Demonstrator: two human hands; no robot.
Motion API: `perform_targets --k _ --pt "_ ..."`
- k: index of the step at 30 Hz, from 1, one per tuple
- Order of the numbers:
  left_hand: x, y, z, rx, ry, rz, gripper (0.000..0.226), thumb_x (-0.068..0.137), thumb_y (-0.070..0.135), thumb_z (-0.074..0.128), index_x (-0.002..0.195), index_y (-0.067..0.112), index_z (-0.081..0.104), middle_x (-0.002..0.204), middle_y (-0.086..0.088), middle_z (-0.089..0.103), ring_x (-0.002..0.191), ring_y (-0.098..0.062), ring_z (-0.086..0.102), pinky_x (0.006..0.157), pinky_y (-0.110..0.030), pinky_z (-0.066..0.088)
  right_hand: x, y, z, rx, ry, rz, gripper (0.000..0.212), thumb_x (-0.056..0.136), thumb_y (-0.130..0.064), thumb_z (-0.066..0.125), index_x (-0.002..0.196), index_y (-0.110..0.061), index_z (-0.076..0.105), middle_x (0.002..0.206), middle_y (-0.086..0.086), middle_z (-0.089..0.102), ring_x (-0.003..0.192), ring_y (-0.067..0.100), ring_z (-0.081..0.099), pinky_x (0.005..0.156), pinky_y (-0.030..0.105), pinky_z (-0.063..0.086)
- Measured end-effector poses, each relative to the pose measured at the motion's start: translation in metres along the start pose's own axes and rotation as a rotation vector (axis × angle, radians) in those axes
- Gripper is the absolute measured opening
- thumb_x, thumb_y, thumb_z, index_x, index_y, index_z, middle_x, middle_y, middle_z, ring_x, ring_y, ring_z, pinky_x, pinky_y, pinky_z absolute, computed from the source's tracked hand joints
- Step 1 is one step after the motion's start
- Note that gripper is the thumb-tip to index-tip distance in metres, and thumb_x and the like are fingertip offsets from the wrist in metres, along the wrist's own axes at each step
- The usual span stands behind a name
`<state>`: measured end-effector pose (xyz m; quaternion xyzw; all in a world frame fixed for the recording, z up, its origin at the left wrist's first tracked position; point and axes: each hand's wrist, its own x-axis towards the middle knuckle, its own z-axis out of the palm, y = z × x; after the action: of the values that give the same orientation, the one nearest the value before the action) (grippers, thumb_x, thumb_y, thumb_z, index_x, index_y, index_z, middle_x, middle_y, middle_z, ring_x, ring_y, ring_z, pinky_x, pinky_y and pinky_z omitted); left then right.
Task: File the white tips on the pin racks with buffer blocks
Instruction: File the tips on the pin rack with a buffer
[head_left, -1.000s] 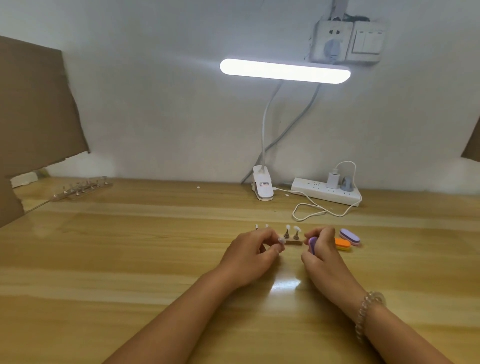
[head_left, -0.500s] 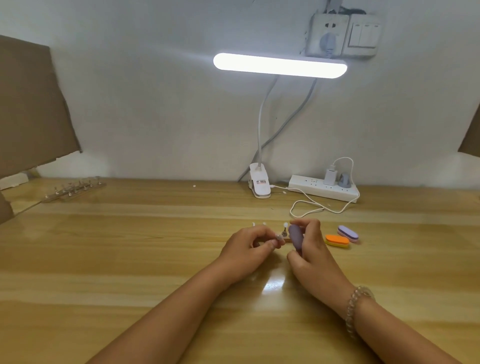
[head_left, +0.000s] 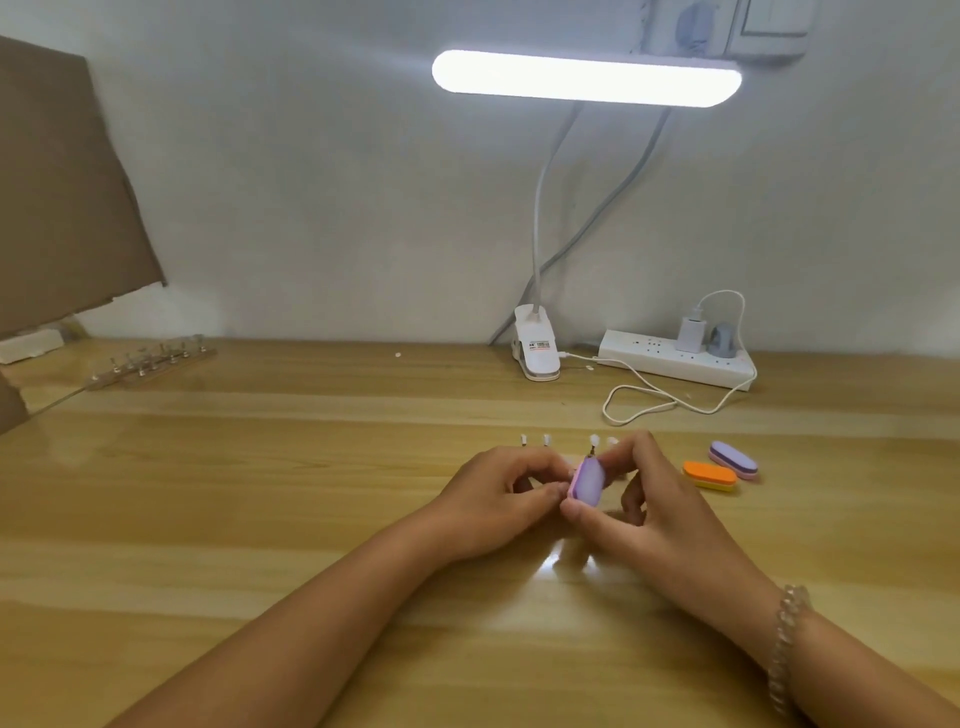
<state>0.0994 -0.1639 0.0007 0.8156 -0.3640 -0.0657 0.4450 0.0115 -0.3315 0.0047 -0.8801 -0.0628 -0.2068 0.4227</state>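
My right hand pinches a purple buffer block upright between thumb and fingers at the table's middle. My left hand sits just left of it, fingers curled and pinching a small pin with a white tip pressed against the block's left edge; the tip itself is hidden. Behind the hands, white tips stand on a small pin rack, mostly hidden by my fingers. Two more white tips show to the left.
An orange buffer block and a second purple one lie right of my hands. A clear pin rack lies far left by brown cardboard. A clip lamp, power strip and white cable line the wall.
My right hand brought the purple block leftward from near the orange block to meet the left hand's pinched tip. The left hand stayed almost in place.
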Motion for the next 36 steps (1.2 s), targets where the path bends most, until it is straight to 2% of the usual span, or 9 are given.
perform_targets --k 6,11,13,18,22,26,30,33,36 --pt "-0.001 -0.001 0.002 0.020 -0.037 0.045 0.015 0.093 0.028 0.057 0.097 0.026 0.071 0.084 0.020 0.064 0.065 -0.010 0.047 0.065 -0.032 0.041 0.003 0.001 -0.002 -0.022 0.089 0.049 0.033 0.075 -0.041 0.078 0.086 -0.022 0.054 0.087 -0.008 0.058 0.064 0.002 0.047 0.057 0.018 0.036" --pt "-0.002 -0.002 0.001 0.025 -0.039 0.041 0.017 0.097 0.015 0.058 0.096 0.024 0.073 0.081 0.012 0.065 0.066 -0.017 0.049 0.064 -0.035 0.039 -0.004 -0.005 0.000 -0.190 -0.008 -0.055 0.043 0.067 -0.057 0.072 0.085 -0.026 0.048 0.078 -0.011 0.052 0.067 0.011 0.050 0.055 0.033 0.042" --pt "-0.001 -0.002 0.001 0.003 -0.037 0.034 0.017 0.098 0.014 0.058 0.099 0.022 0.074 0.081 0.006 0.067 0.069 -0.022 0.050 0.067 -0.035 0.040 -0.001 -0.006 0.001 -0.163 0.018 -0.014 0.044 0.065 -0.057 0.073 0.083 -0.025 0.048 0.076 -0.010 0.053 0.066 0.007 0.049 0.056 0.031 0.038" --pt "-0.004 0.000 0.001 0.038 -0.051 0.044 0.015 0.096 0.024 0.058 0.094 0.033 0.070 0.077 0.026 0.062 0.067 -0.009 0.049 0.067 -0.032 0.041 0.001 -0.004 -0.003 -0.105 0.129 0.088 0.044 0.066 -0.056 0.073 0.080 -0.021 0.051 0.074 -0.007 0.054 0.064 0.002 0.048 0.059 0.028 0.034" --pt "-0.004 -0.001 0.000 0.047 -0.050 0.049 0.022 0.096 0.020 0.060 0.091 0.040 0.069 0.079 0.024 0.062 0.066 -0.008 0.048 0.067 -0.032 0.040 -0.005 -0.008 -0.003 -0.205 -0.028 0.014 0.043 0.066 -0.059 0.072 0.083 -0.025 0.050 0.073 -0.009 0.056 0.065 0.006 0.051 0.057 0.029 0.038" --pt "-0.002 0.000 0.001 0.107 -0.052 0.043 0.019 0.098 0.024 0.060 0.091 0.040 0.069 0.075 0.030 0.060 0.063 -0.005 0.046 0.063 -0.028 0.036 0.000 -0.006 -0.009 -0.097 0.076 0.088 0.044 0.067 -0.054 0.075 0.078 -0.019 0.050 0.067 -0.004 0.054 0.061 0.004 0.048 0.059 0.030 0.036" --pt "-0.003 -0.001 0.000 0.106 -0.061 0.039 0.018 0.097 0.022 0.060 0.102 0.033 0.073 0.075 0.030 0.060 0.059 -0.004 0.044 0.061 -0.027 0.034 -0.003 -0.006 -0.008 -0.153 -0.062 0.028 0.042 0.065 -0.054 0.076 0.079 -0.026 0.049 0.069 -0.009 0.056 0.061 0.007 0.050 0.055 0.026 0.034" --pt "-0.002 -0.001 0.000 0.105 -0.050 0.037 0.015 0.097 0.024 0.061 0.099 0.033 0.073 0.077 0.029 0.060 0.061 -0.004 0.045 0.063 -0.027 0.035 0.001 -0.004 -0.013 -0.147 0.046 0.066 0.044 0.066 -0.054 0.078 0.077 -0.022 0.050 0.064 -0.007 0.052 0.061 0.006 0.049 0.057 0.027 0.032" --pt "-0.003 -0.002 0.000 0.089 -0.058 0.036 0.015 0.097 0.023 0.061 0.100 0.031 0.073 0.079 0.021 0.063 0.062 -0.007 0.046 0.064 -0.030 0.037 -0.004 -0.006 -0.010 -0.221 -0.054 -0.002 0.044 0.063 -0.062 0.071 0.079 -0.028 0.047 0.067 -0.008 0.052 0.060 0.010 0.050 0.053 0.029 0.034"
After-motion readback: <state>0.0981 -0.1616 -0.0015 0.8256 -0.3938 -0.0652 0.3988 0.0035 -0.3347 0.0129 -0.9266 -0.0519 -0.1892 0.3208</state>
